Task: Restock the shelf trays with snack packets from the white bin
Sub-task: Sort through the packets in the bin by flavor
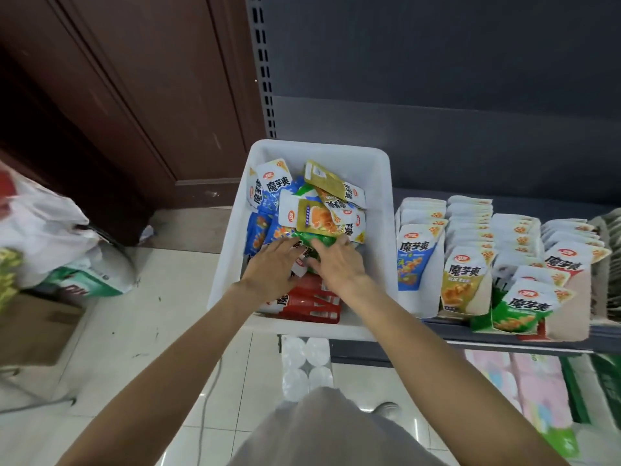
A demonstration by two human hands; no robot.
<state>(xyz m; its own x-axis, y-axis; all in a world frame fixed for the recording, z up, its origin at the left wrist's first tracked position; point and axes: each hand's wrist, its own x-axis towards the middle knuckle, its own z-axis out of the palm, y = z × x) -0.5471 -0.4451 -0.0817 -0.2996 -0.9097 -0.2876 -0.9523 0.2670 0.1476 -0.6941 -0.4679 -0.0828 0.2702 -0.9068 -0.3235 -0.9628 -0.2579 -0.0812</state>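
The white bin stands at the left end of the shelf, filled with loose snack packets in blue, yellow, green and red. Both my hands are inside it. My left hand lies flat on the pile with fingers spread, touching a green packet. My right hand is beside it, fingers curled round the same green packet from the right. Red packets lie under my wrists. To the right, shelf trays hold upright rows of blue, yellow and green packets.
The dark shelf back panel rises behind the bin. A brown wooden door is at left. Plastic bags and a cardboard box sit on the tiled floor at left. Goods fill the lower shelf below.
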